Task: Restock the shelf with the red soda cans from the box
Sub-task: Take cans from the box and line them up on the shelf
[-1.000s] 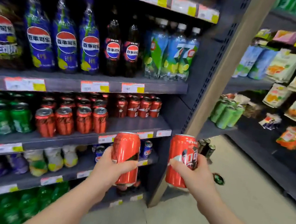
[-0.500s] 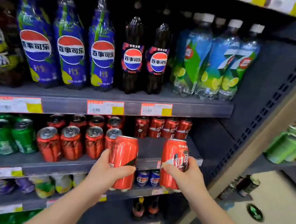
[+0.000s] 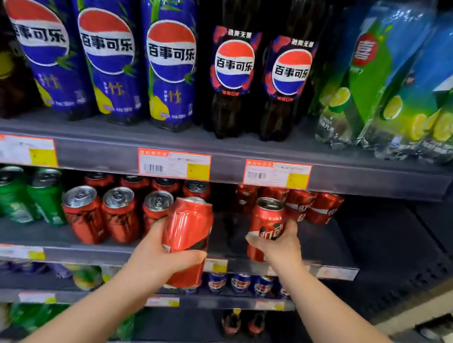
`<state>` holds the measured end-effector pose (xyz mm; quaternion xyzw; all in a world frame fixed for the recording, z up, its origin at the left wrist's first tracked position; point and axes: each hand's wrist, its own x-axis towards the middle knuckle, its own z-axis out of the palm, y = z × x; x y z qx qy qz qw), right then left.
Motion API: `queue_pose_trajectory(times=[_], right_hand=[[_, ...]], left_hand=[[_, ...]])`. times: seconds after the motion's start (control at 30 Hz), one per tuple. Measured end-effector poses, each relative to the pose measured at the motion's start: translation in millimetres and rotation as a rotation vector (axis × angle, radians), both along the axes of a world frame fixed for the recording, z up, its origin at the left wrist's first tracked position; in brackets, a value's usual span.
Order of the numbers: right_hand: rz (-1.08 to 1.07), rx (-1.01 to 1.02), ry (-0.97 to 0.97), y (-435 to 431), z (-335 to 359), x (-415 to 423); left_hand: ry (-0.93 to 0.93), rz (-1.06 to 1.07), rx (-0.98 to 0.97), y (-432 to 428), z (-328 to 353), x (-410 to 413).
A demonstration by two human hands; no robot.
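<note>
At the front edge of the shelf [image 3: 330, 251], the right hand [image 3: 281, 249] grips 1 red can [image 3: 266, 219] (upright). The left hand [image 3: 159, 260] grips a 2nd red can [image 3: 187, 232], just outside that edge.

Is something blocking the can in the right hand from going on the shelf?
Nothing visible does. The right hand holds its red can at a bare patch of shelf, in front of the back row of cans.

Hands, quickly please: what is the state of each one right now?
Left hand: closed around a red soda can with a black band.
Right hand: closed around a red soda can with white lettering.
</note>
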<state>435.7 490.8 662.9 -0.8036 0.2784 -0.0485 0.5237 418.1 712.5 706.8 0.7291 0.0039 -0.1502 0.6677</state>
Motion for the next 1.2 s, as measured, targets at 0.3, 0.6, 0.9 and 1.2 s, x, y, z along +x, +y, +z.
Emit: queue_pose_trajectory(times=[0.3, 0.6, 0.9, 1.2], right_hand=[[0.067, 0.007, -0.093, 8, -44, 55], [0.16, -0.059, -0.084, 8, -51, 56], [0.26, -0.043, -0.026, -15, -46, 49], [0.074, -0.086, 0.074, -109, -12, 1]], left_hand=[[0.006, 0.123, 0.012, 15, -8, 3], [-0.002, 0.131, -0.001, 10, 1, 9], [0.029, 0.053, 0.011, -18, 4, 10], [0.05, -0.16, 0.064, -115, -14, 21]])
